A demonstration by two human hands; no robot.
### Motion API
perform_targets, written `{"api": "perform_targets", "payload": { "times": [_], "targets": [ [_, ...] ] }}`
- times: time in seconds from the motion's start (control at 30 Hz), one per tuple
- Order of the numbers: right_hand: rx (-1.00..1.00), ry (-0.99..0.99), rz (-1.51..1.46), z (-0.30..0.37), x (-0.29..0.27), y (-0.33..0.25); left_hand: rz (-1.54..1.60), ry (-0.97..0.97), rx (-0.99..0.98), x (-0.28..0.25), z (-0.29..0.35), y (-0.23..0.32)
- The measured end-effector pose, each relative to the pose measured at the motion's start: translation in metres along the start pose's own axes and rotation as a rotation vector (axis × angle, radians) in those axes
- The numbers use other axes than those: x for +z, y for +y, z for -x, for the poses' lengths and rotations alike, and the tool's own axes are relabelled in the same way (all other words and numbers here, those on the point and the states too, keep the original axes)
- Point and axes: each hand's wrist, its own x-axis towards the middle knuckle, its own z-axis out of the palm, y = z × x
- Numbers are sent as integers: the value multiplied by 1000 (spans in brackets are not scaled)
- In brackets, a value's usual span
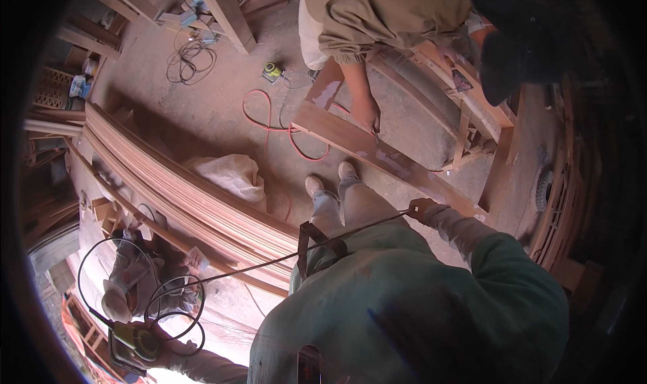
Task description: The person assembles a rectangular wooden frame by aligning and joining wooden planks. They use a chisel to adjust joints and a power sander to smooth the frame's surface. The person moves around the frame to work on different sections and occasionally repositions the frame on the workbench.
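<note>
My left hand (165, 341), out at the lower left, grips a green and black power sander (135, 340). Its black cord (269, 257) loops loosely above the tool, then runs across my body. My right hand (422, 209) is closed around the far part of that cord, beside a brown wooden frame (397, 165) with pale patches on its face. Across the frame, a co-worker's hand (366, 114) reaches down onto the wood, holding something too small to make out.
Long stacked wooden mouldings (182, 188) run along my left, with a whitish sack (232, 176) beside them. A second green sander (271, 71) and a red hose (266, 124) lie on the floor. Another person (151, 276) is low at the left, beyond the mouldings.
</note>
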Motion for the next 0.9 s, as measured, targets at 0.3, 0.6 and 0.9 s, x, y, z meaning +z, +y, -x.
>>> {"api": "perform_targets", "payload": {
  "times": [0.3,0.6,0.9],
  "targets": [
    [473,122,3,40,115,195,-28,-216,-165,66,-13,-54],
    [606,237,-1216,98,282,387,-33,-475,-331,159,78,-102],
    [556,1103,-2185,193,344,485,54,-489,-529,204,224,-132]
  ]
}}
